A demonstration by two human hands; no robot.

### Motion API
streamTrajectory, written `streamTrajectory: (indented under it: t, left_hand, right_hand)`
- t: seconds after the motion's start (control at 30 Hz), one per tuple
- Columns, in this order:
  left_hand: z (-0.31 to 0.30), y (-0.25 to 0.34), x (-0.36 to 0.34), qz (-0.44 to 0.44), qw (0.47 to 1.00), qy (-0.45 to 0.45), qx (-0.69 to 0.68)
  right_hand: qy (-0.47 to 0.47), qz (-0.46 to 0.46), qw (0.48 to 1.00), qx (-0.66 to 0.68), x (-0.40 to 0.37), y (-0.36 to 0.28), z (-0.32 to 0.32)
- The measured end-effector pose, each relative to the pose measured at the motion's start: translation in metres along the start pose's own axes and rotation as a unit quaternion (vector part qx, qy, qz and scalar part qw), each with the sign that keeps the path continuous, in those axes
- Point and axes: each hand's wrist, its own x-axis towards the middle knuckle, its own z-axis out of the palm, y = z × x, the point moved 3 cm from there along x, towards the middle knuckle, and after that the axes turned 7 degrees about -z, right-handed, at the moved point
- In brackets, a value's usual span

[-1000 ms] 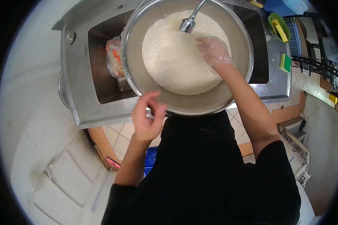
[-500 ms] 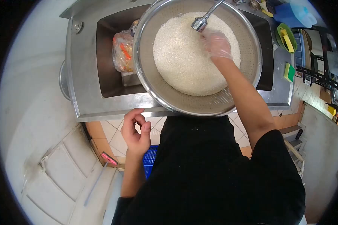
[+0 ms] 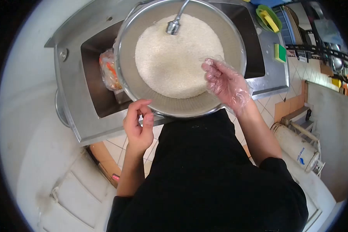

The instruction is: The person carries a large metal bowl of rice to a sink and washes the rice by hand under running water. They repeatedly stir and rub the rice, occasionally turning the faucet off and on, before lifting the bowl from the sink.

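Observation:
A large perforated metal colander (image 3: 124, 46) holds a broad bed of white rice (image 3: 170, 62). Over its right front rim is my right hand (image 3: 226, 83), in a clear plastic glove, palm turned up. Its fingers are curled in toward the thumb, and a small white patch shows at the fingertips; I cannot make out what it is. My left hand (image 3: 138, 125), bare and loosely curled, is beside the colander's front left rim, with a gap between thumb and forefinger and nothing in it. Above the rice hangs a chrome faucet head (image 3: 173, 27).
The colander sits across a steel sink (image 3: 92, 77). A plastic bag with orange pieces (image 3: 109, 71) lies in the basin's left part. On the right are a green-yellow sponge (image 3: 280, 53) and a green basket (image 3: 263, 25). A white gas cylinder (image 3: 295, 147) lies at lower right.
My right hand has lifted out of the rice, moved back to the colander's front right rim and turned palm up. The view has shifted and tilted. The left hand keeps its curl.

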Motion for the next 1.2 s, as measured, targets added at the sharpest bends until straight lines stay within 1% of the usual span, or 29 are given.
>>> streamTrajectory:
  t: [0.03, 0.07, 0.13, 0.17, 0.23, 0.3, 0.43, 0.5, 0.53, 0.6, 0.63, 0.67, 0.7, 0.77, 0.83, 0.93, 1.07, 1.13, 1.17, 1.2]
  left_hand:
    - [0.003, 0.002, 0.003, 0.002, 1.0, -0.01, 0.001]
    - [0.006, 0.004, 0.006, 0.006, 1.0, -0.013, -0.007]
    - [0.011, 0.008, 0.01, 0.011, 1.0, -0.023, -0.015]
    - [0.013, 0.01, 0.011, 0.005, 1.0, -0.029, -0.009]
    - [0.018, 0.013, 0.012, -0.001, 0.999, -0.038, -0.001]
    - [0.023, 0.017, 0.014, 0.003, 0.999, -0.039, 0.021]
    - [0.031, 0.024, 0.016, 0.012, 0.999, -0.05, 0.009]
    - [0.037, 0.04, 0.021, 0.015, 0.997, -0.038, 0.065]
    - [0.04, 0.046, 0.025, 0.014, 0.997, -0.037, 0.066]
    - [0.044, 0.063, 0.032, 0.086, 0.991, -0.007, 0.098]
    - [0.045, 0.069, 0.035, 0.086, 0.991, -0.006, 0.099]
    - [0.046, 0.076, 0.037, 0.108, 0.989, -0.009, 0.105]
    - [0.047, 0.08, 0.037, 0.13, 0.985, -0.012, 0.111]
    - [0.047, 0.083, 0.038, 0.138, 0.985, -0.007, 0.105]
    - [0.048, 0.083, 0.036, 0.146, 0.985, -0.004, 0.098]
    - [0.045, 0.076, 0.031, 0.128, 0.988, 0.001, 0.09]
    - [0.041, 0.068, 0.023, 0.104, 0.991, -0.004, 0.079]
    - [0.039, 0.067, 0.02, 0.1, 0.992, -0.002, 0.078]
    - [0.039, 0.067, 0.019, 0.101, 0.992, -0.005, 0.073]
    - [0.038, 0.068, 0.017, 0.101, 0.992, -0.007, 0.068]
  right_hand:
    - [-0.029, 0.005, 0.999, 0.022, -0.006, 0.0, -0.001]
    - [-0.024, -0.001, 0.999, 0.028, -0.012, -0.001, -0.001]
    - [-0.059, -0.013, 0.998, 0.027, -0.024, -0.006, 0.008]
    - [-0.056, -0.017, 0.998, 0.031, -0.028, -0.008, 0.009]
    - [-0.086, -0.028, 0.995, 0.035, -0.034, -0.01, 0.013]
    - [-0.08, -0.036, 0.996, 0.027, -0.039, -0.012, 0.014]
    - [-0.066, -0.049, 0.997, -0.015, -0.047, -0.015, 0.017]
    - [-0.068, -0.049, 0.996, -0.024, -0.052, -0.014, 0.02]
    - [-0.072, -0.052, 0.996, -0.034, -0.054, -0.013, 0.022]
    - [-0.074, -0.048, 0.996, -0.032, -0.061, -0.013, 0.028]
    - [-0.073, -0.045, 0.996, -0.03, -0.064, -0.012, 0.03]
    - [-0.074, -0.044, 0.996, -0.029, -0.065, -0.011, 0.03]
    - [-0.06, -0.04, 0.997, -0.04, -0.065, -0.009, 0.028]
    - [-0.045, -0.036, 0.997, -0.051, -0.066, -0.008, 0.029]
    - [0.003, -0.038, 0.994, -0.103, -0.065, -0.009, 0.029]
    - [0.028, -0.045, 0.991, -0.124, -0.063, -0.006, 0.024]
    - [0.036, -0.046, 0.987, -0.15, -0.063, -0.005, 0.027]
    - [0.041, -0.073, 0.982, -0.168, -0.06, -0.002, 0.024]
    - [0.038, -0.073, 0.982, -0.17, -0.058, 0.002, 0.022]
    - [0.047, -0.094, 0.98, -0.17, -0.055, 0.006, 0.02]
